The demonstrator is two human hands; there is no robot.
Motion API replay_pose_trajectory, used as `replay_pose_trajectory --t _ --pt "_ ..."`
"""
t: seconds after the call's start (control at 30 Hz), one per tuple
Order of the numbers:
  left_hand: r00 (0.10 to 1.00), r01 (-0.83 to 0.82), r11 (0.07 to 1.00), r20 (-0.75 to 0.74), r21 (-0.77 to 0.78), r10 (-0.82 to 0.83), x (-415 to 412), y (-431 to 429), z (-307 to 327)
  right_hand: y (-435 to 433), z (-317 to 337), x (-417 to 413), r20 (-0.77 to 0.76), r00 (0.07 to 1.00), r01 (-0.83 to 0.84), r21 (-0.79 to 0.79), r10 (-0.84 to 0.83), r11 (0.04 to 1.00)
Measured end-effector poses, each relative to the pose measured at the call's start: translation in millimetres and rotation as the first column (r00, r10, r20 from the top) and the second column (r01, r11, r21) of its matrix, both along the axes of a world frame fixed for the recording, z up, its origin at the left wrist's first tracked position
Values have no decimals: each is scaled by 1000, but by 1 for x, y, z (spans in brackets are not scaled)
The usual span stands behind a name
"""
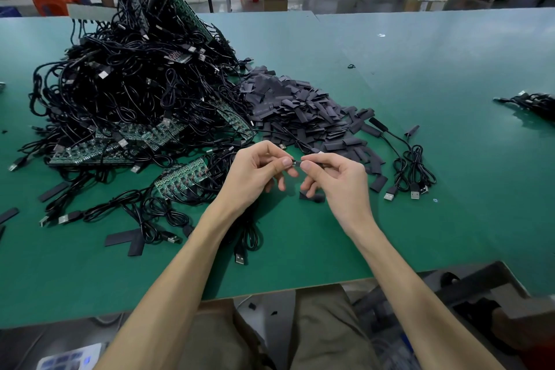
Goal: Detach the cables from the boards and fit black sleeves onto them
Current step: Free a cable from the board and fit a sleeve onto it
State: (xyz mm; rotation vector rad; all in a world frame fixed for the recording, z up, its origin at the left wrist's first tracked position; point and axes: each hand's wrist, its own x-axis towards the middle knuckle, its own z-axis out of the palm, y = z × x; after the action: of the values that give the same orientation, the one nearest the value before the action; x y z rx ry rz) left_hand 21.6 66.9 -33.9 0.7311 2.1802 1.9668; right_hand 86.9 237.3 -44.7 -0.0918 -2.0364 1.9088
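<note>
Left hand: the left hand [261, 171] pinches one side of a small cable end [295, 163] between thumb and forefinger, the other fingers loosely curled.
Right hand: the right hand [336, 177] pinches the other side, fingertip to fingertip with the left; whether a sleeve is already in that pinch is too small to tell.
Where the piece is: held above the desk [450, 69], near its front edge, right in front of the person.
Still to do: a tall tangle of cables and boards [129, 93] lies at ten o'clock from the hands, with many cables seemingly still attached.
Sleeve supply: a broad heap of black sleeves [300, 111] sits at twelve o'clock, with one loose sleeve [312, 197] under the right hand.
Done so far: a small bunch of finished cables [411, 165] lies at three o'clock, at least one wearing a sleeve; another bundle [534, 102] rests at two o'clock, by the desk's far right.
Progress: judging by the heaps, the work looks early, with far more waiting than finished.
</note>
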Motion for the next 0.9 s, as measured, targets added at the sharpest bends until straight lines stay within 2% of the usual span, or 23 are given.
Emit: replay_pose_trajectory --t 0.2,0.37,0.53,0.7,0.9 --pt "1000 -10 1000 -29 11 10 0 -1 0 -2 -1 -2 38 997 -74 85 71 994" --pt "999 -13 1000 -47 -12 13 -1 0 -4 -1 -1 -2 41 998 -59 125 54 990" --pt "998 -26 999 -62 -23 24 -2 2 -5 1 -1 -3 37 999 -9 83 6 996" --pt "999 -1 1000 -49 -9 1 -1 2 -5 2 -1 -2 56 997 -48 14 47 999" --pt "999 -6 1000 -44 6 6 0 2 -4 0 1 0 61 996 -62 34 60 997"
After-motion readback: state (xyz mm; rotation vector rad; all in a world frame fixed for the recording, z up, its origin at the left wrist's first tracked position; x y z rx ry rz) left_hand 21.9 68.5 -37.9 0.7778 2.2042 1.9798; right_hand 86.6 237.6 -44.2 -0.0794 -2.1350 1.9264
